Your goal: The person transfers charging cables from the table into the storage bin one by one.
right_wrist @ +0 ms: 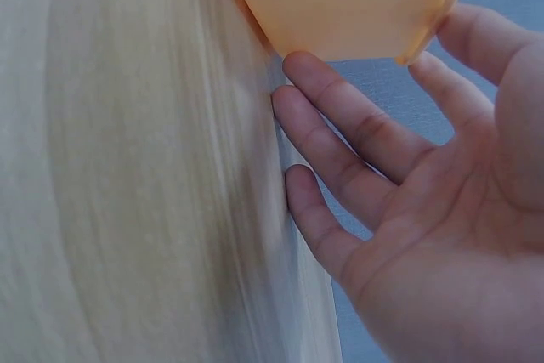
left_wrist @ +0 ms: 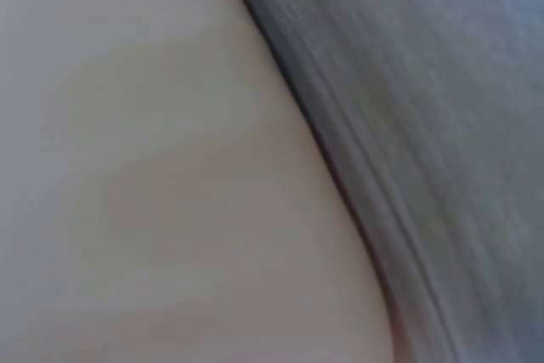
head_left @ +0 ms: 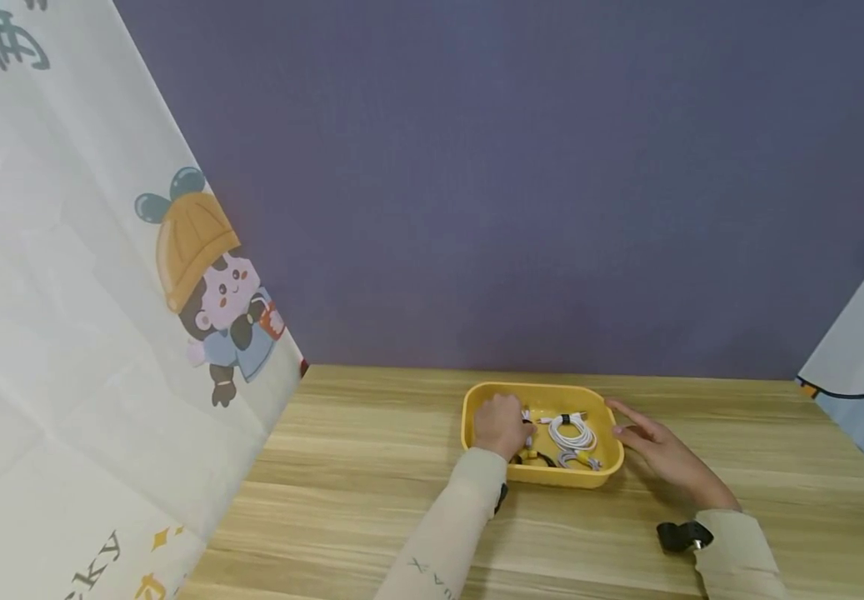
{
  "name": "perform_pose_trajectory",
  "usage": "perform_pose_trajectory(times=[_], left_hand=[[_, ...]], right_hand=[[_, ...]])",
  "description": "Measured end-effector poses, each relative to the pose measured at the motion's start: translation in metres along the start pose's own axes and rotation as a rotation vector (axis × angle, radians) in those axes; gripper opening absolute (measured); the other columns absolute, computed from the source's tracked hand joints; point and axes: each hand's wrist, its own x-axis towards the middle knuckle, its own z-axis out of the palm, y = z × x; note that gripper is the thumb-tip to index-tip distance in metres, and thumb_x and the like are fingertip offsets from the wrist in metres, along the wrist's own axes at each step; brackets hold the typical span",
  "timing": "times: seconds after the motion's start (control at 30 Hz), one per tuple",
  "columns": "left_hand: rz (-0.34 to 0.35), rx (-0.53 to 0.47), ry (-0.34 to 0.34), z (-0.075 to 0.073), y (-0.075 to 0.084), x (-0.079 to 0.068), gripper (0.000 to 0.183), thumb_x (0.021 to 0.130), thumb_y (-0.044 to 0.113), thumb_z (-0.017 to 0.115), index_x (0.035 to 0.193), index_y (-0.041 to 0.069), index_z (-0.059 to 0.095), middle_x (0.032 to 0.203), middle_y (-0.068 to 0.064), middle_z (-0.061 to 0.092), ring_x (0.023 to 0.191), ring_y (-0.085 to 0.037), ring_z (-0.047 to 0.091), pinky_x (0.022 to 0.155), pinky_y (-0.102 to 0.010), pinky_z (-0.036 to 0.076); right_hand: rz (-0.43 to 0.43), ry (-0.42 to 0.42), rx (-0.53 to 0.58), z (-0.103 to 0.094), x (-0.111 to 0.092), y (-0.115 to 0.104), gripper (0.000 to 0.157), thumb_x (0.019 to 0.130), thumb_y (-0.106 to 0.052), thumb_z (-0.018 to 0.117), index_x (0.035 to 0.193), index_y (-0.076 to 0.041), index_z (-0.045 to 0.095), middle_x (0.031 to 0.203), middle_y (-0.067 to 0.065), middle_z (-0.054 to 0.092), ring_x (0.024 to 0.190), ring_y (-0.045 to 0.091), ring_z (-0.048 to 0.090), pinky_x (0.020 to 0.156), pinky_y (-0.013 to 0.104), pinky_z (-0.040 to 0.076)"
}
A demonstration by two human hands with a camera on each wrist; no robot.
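Note:
A yellow plastic basket (head_left: 559, 477) sits on the wooden table with several bundled cables in it. My left hand (head_left: 501, 427) reaches down inside its left part, fingers bent and mostly hidden; a cable with a dark tie (head_left: 527, 419) lies right beside the thumb, and whether the fingers grip it cannot be seen. Coiled in the right part is a white cable (head_left: 572, 432) with a black strap. Nearer the front lie a grey cable with a yellow tie (head_left: 580, 458) and a black cable (head_left: 544, 457). With fairly straight fingers, my right hand (right_wrist: 425, 167) touches the basket's right rim.
The light wood table (head_left: 372, 450) runs back to a dark purple-grey panel (head_left: 506, 183). On the left stands a white printed sheet (head_left: 64, 250) with a cartoon figure; another printed sheet (head_left: 862, 350) is at the right. Only sleeve and a blurred surface fill the left wrist view.

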Motion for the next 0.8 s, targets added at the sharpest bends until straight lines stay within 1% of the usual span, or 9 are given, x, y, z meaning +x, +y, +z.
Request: perform_pose_trajectory(times=[0.23,0.37,0.47,0.53,0.6,0.7,0.8], left_hand=[[-0.031,-0.009,-0.007,-0.002,0.013,0.012,0.038,0.083,0.048,0.083,0.067,0.017,0.068,0.061,0.004,0.066,0.048,-0.008,0.051,0.043,-0.026,0.041],[-0.037,-0.038,0.006,-0.002,0.016,0.017,0.037,0.084,0.047,0.082,0.067,0.017,0.069,0.061,0.003,0.066,0.049,-0.008,0.052,0.044,-0.026,0.042],[-0.046,-0.078,0.030,-0.001,0.017,0.023,0.038,0.085,0.044,0.082,0.064,0.017,0.067,0.061,0.003,0.067,0.051,-0.010,0.055,0.046,-0.026,0.043],[-0.055,-0.138,0.029,-0.002,0.017,0.026,0.040,0.088,0.041,0.080,0.060,0.016,0.066,0.059,0.002,0.066,0.049,-0.010,0.056,0.043,-0.026,0.043],[-0.055,-0.198,0.043,-0.004,0.016,0.029,0.039,0.092,0.037,0.078,0.060,0.016,0.066,0.058,0.002,0.066,0.046,-0.008,0.053,0.042,-0.024,0.040],[-0.016,-0.279,0.110,-0.007,0.009,0.027,0.028,0.095,0.029,0.074,0.071,0.015,0.074,0.063,0.003,0.070,0.044,-0.004,0.049,0.042,-0.020,0.038],[0.025,-0.326,0.226,-0.012,-0.002,0.023,0.013,0.096,0.023,0.072,0.088,0.016,0.079,0.075,0.004,0.073,0.052,-0.002,0.051,0.047,-0.018,0.040]], right_hand=[[-0.013,-0.033,-0.010,-0.022,0.019,0.007,0.064,0.109,-0.042,0.046,0.165,-0.024,0.021,0.160,0.029,0.035,0.139,0.053,0.044,0.101,0.070,0.042],[-0.028,-0.041,-0.014,-0.028,0.026,0.010,0.064,0.109,-0.041,0.046,0.165,-0.023,0.021,0.162,0.028,0.032,0.140,0.053,0.042,0.102,0.070,0.042],[-0.036,-0.046,-0.018,-0.034,0.032,0.012,0.064,0.109,-0.041,0.046,0.165,-0.022,0.022,0.162,0.028,0.032,0.140,0.053,0.042,0.102,0.071,0.041],[-0.039,-0.050,-0.022,-0.037,0.037,0.014,0.064,0.109,-0.042,0.046,0.165,-0.022,0.022,0.162,0.028,0.033,0.140,0.053,0.042,0.102,0.070,0.041],[-0.043,-0.057,-0.023,-0.041,0.041,0.016,0.064,0.109,-0.041,0.046,0.165,-0.022,0.022,0.162,0.028,0.033,0.140,0.053,0.042,0.102,0.070,0.042],[-0.046,-0.057,-0.019,-0.041,0.041,0.016,0.064,0.109,-0.041,0.046,0.165,-0.021,0.022,0.162,0.028,0.033,0.139,0.053,0.043,0.102,0.070,0.042],[-0.048,-0.059,-0.013,-0.041,0.042,0.016,0.064,0.109,-0.040,0.046,0.165,-0.020,0.022,0.162,0.028,0.033,0.139,0.053,0.043,0.103,0.070,0.042]])
